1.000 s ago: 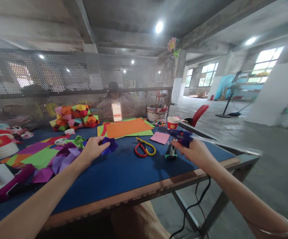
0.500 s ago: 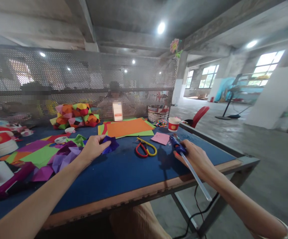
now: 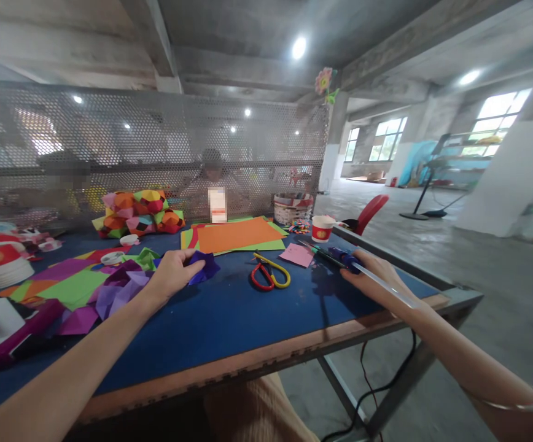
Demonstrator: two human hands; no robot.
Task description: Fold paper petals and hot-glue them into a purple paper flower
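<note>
My left hand (image 3: 177, 270) is closed in a pinch on a dark blue-violet folded paper piece (image 3: 206, 267) at the table's middle. On the right, my right hand (image 3: 374, 276) is wrapped round a blue glue gun (image 3: 344, 258), held low over the table. A long translucent glue stick (image 3: 386, 285) sticks out of its back, toward my forearm. Beside the gun lie thin tools with a green part (image 3: 322, 252), partly hidden. Scissors (image 3: 271, 273) with one red and one yellow handle rest between my hands. A pink paper square (image 3: 296, 255) lies just left of the gun.
Coloured sheets (image 3: 241, 236) are stacked behind the scissors. A paper cup (image 3: 322, 229) and a woven basket (image 3: 293, 209) stand at the back right. Folded paper balls (image 3: 140, 213) and purple paper pieces (image 3: 121, 288) are on the left. A mesh screen (image 3: 257, 147) rises behind the table.
My right hand has moved right with the glue gun, and the glue stick now points more to the right. The thin tools show more clearly. My left hand stays in place.
</note>
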